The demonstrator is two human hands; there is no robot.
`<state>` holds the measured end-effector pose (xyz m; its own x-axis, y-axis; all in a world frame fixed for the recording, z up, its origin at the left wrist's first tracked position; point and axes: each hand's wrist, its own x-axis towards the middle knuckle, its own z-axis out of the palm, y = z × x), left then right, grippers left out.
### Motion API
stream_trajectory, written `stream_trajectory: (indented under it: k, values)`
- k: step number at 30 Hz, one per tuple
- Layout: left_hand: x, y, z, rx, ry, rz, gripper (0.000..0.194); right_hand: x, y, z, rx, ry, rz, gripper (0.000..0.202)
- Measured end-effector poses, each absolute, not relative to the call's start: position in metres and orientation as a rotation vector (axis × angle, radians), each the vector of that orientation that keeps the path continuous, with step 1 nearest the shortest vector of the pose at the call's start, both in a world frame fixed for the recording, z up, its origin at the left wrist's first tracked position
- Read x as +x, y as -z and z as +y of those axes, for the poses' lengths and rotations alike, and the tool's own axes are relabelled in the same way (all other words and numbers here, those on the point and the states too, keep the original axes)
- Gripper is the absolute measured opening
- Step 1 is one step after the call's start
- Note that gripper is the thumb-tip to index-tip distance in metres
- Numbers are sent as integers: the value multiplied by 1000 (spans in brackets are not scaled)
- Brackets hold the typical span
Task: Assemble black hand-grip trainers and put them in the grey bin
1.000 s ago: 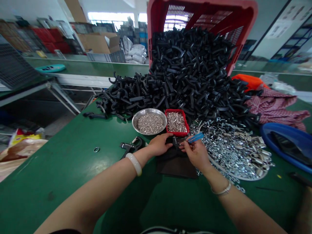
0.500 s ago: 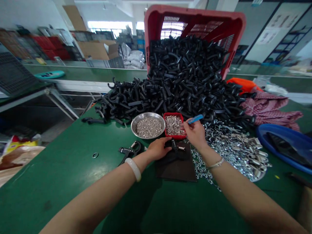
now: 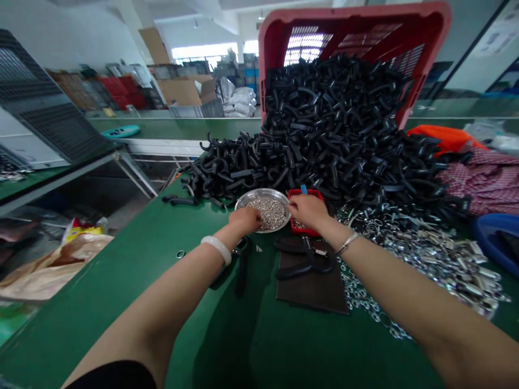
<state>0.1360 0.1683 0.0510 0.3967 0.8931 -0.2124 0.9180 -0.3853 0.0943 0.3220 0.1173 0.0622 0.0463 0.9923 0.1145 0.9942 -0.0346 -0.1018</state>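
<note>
My left hand (image 3: 244, 219) reaches into the round metal bowl (image 3: 242, 201) of small silvery parts, its fingertips closed down among them. What it pinches, if anything, is hidden. My right hand (image 3: 310, 210) is over the red tray (image 3: 316, 193) of small metal pins, fingers wrapped round a slim blue tool (image 3: 304, 189) whose end sticks up behind them. A black hand grip exerciser (image 3: 304, 268) with a spring lies on a dark brown board (image 3: 310, 294) below the right hand. Another black hand grip (image 3: 242, 265) lies beside my left wrist, partly covered.
A big red crate (image 3: 440, 32) lies tipped at the back, spilling a heap of black plastic handles (image 3: 324, 124). Loose metal rings, nuts and springs (image 3: 421, 259) spread at right, near a blue basin (image 3: 492, 232). One ring (image 3: 180, 254) lies at left.
My left hand has left the hand grip on the board and moved up into the metal bowl. My right hand still holds the blue tool, now turned more upright. The view has shifted left.
</note>
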Motion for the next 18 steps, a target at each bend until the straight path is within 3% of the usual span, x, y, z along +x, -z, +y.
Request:
stream_trajectory:
  k: [8,18]
  values:
    - [136,-42,171,2476,100,1625,22,273,-38,142,-2103,-140,-2210,15]
    - [139,-39,176,2383,-118,1570,20,297,-38,130,-1803,-237,-2045,20]
